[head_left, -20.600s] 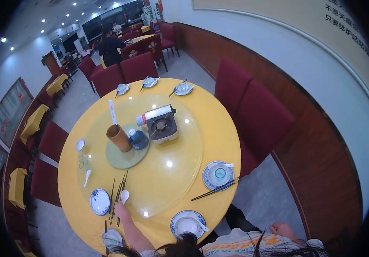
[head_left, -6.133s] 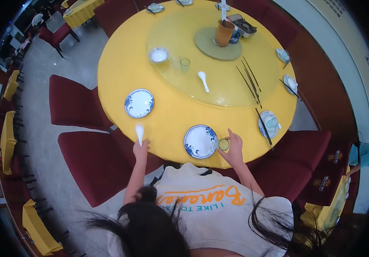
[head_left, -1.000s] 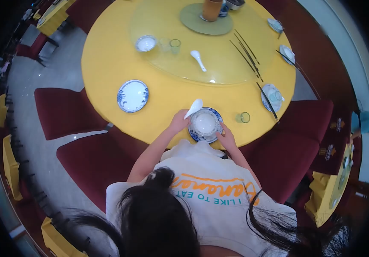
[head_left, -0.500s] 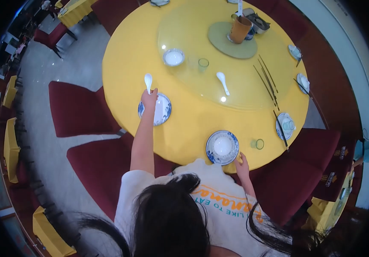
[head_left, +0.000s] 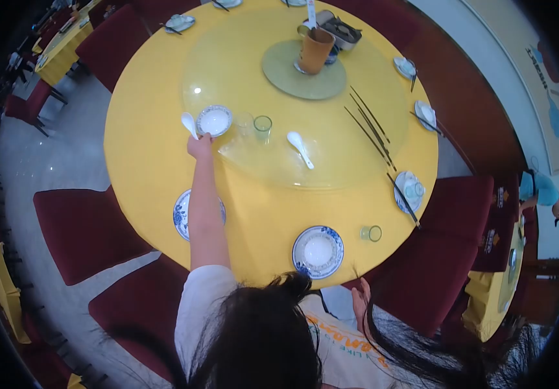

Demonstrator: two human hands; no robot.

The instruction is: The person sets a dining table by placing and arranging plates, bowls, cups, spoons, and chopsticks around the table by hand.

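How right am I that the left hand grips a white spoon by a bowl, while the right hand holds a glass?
Not quite: the right hand looks empty. The head view shows the nearest glass on the yellow tablecloth, apart from that hand. The left hand does grip a white spoon by a bowl.

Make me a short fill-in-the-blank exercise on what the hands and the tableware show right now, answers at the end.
1. At the rim of a patterned bowl, the left hand holds a white ____.
2. Near the person, a smaller-looking bowl sits centred on a round blue-and-white ____.
3. The colour of the tablecloth is ____.

Missing words: spoon; plate; yellow.
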